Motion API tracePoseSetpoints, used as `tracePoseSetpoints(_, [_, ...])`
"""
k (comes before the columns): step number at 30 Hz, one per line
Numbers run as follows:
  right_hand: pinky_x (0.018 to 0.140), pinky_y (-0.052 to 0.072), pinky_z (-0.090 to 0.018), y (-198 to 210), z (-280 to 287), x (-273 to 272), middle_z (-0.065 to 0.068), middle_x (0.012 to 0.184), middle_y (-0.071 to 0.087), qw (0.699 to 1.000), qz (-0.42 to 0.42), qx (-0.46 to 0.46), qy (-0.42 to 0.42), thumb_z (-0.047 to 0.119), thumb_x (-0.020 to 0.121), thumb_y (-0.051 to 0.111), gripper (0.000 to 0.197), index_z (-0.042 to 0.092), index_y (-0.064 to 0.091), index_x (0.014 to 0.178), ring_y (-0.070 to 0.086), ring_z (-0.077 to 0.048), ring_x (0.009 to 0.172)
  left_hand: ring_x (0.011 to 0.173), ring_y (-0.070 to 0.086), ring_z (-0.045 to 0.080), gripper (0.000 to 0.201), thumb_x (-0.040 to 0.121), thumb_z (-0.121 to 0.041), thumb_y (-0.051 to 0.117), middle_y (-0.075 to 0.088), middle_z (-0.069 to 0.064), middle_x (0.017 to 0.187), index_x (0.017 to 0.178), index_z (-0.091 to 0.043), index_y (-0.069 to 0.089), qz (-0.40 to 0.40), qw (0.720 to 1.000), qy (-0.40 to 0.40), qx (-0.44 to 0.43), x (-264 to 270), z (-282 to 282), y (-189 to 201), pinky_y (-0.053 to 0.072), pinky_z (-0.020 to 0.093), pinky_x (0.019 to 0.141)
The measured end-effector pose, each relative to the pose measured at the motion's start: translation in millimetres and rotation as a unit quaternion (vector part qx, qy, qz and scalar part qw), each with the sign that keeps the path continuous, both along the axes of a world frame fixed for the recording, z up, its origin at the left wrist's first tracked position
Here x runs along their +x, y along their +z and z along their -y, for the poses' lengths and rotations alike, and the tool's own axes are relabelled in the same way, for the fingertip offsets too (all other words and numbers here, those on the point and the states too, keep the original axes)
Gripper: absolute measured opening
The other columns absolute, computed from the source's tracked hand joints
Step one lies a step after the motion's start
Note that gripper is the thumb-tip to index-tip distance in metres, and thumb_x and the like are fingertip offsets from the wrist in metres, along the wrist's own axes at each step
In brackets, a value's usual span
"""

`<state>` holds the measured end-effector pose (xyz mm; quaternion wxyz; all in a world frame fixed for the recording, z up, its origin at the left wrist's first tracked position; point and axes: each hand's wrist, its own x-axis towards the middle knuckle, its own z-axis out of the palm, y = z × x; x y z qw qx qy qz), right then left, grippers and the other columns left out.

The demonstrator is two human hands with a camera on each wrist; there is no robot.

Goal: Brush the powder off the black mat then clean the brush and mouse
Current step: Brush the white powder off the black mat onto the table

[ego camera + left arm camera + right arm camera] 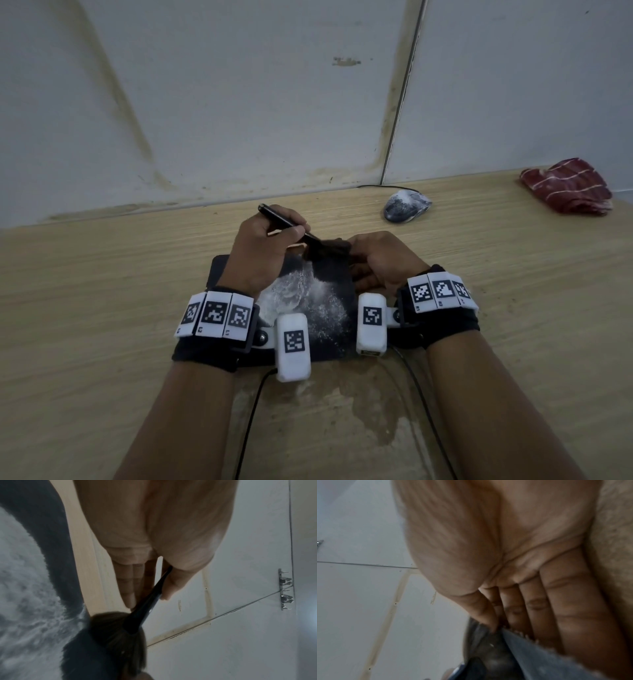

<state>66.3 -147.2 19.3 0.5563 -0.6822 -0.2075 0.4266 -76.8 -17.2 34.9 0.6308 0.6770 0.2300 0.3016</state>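
Note:
The black mat (330, 329) lies on the wooden table, covered with white powder (294, 294). My left hand (289, 236) grips a brush (284, 221) by its black handle, and the dark bristles (325, 248) sit at the mat's far edge. In the left wrist view the thumb and fingers pinch the brush handle (147, 607) above the fanned bristles (118, 635) and the powdered mat (56, 550). My right hand (358, 255) pinches the mat's far right edge; the right wrist view shows its thumb and fingers (513, 609) on that mat edge (539, 655). A mouse (406, 205) dusted with powder sits further right.
A crumpled red cloth (568, 186) lies at the far right of the table. Powder smears (308, 404) mark the wood in front of the mat, and cables (250, 421) run toward me. A white wall (239, 102) stands close behind the table.

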Motion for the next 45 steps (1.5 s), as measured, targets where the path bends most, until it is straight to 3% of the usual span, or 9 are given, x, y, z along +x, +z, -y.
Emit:
tracePoseSetpoints(5, [0.056,0.058,-0.032,0,4,4,-0.014,0.075,0.068,1.0,0.012,-0.007,0.006,0.013,0.101,0.051,0.019,0.002,0.065,0.094,0.067,-0.024,0.058,0.096,0.07,0.038,0.016,0.091,0.009,0.054,0.071,0.019,0.091,0.084,-0.004,0.061,-0.025,0.999,0.015,-0.035,-9,-9,10,0.061,0.042,0.077])
tracePoseSetpoints(10, [0.054,0.058,-0.033,-1,6,7,-0.012,0.074,0.068,1.0,0.014,-0.006,0.001,0.013,0.097,0.06,0.013,0.007,0.066,0.087,0.066,-0.024,0.058,0.101,0.069,0.03,0.02,0.092,0.009,0.052,0.069,0.018,0.097,0.086,-0.009,0.058,0.04,0.998,0.038,-0.041,3,4,9,0.058,0.038,0.089])
tracePoseSetpoints(13, [0.051,0.057,-0.033,-2,5,10,-0.009,0.07,0.066,1.0,0.014,-0.003,-0.001,0.007,0.097,0.06,0.018,0.011,0.061,0.079,0.065,-0.021,0.055,0.109,0.065,0.038,0.022,0.09,0.008,0.056,0.068,0.019,0.1,0.082,-0.012,0.062,0.02,0.999,0.033,-0.029,12,8,0,0.056,0.046,0.094])
tracePoseSetpoints(17, [0.048,0.053,-0.031,-3,6,14,-0.007,0.067,0.064,1.0,0.012,0.001,-0.011,0.006,0.098,0.057,0.019,0.013,0.058,0.08,0.062,-0.019,0.051,0.094,0.068,0.039,0.02,0.088,0.01,0.053,0.069,0.021,0.088,0.078,-0.005,0.061,-0.012,0.999,0.022,-0.034,11,7,2,0.056,0.054,0.09])
tracePoseSetpoints(27, [0.048,0.05,-0.026,2,7,17,-0.001,0.064,0.063,0.999,0.007,0.026,-0.02,0.01,0.098,0.058,0.019,0.016,0.058,0.08,0.059,-0.015,0.049,0.098,0.066,0.028,0.022,0.094,0.004,0.055,0.069,0.014,0.096,0.082,-0.013,0.062,0.071,0.993,0.088,-0.034,11,4,2,0.055,0.033,0.086])
tracePoseSetpoints(33, [0.052,0.045,-0.027,4,4,20,-0.003,0.071,0.062,0.997,0.016,0.039,-0.058,0.008,0.097,0.059,0.02,0.015,0.059,0.079,0.057,-0.017,0.055,0.086,0.072,0.03,0.013,0.091,0.005,0.056,0.071,0.023,0.089,0.083,-0.004,0.062,0.02,0.998,0.038,-0.034,11,6,8,0.058,0.043,0.087])
tracePoseSetpoints(38, [0.057,0.041,-0.027,4,2,20,-0.003,0.069,0.061,0.997,0.012,0.045,-0.068,0.007,0.098,0.057,0.02,0.015,0.06,0.08,0.056,-0.016,0.054,0.102,0.068,0.035,0.017,0.092,0.003,0.056,0.07,0.02,0.095,0.084,-0.011,0.062,0.086,0.992,0.084,-0.03,9,2,9,0.058,0.041,0.089])
tracePoseSetpoints(41, [0.055,0.043,-0.027,4,1,19,-0.002,0.069,0.062,0.996,0.013,0.041,-0.074,0.007,0.097,0.058,0.02,0.016,0.06,0.079,0.057,-0.014,0.051,0.103,0.067,0.038,0.012,0.087,-0.004,0.062,0.068,0.019,0.096,0.081,-0.014,0.066,0.061,0.996,0.065,-0.017,10,-2,2,0.057,0.046,0.091])
tracePoseSetpoints(45, [0.052,0.046,-0.025,4,2,21,-0.002,0.072,0.062,0.996,0.019,0.035,-0.082,0.006,0.097,0.06,0.021,0.016,0.059,0.078,0.058,-0.013,0.051,0.096,0.068,0.043,0.007,0.089,0.005,0.062,0.064,0.02,0.094,0.086,-0.001,0.065,-0.023,0.999,-0.013,-0.037,11,-1,2,0.06,0.038,0.074])
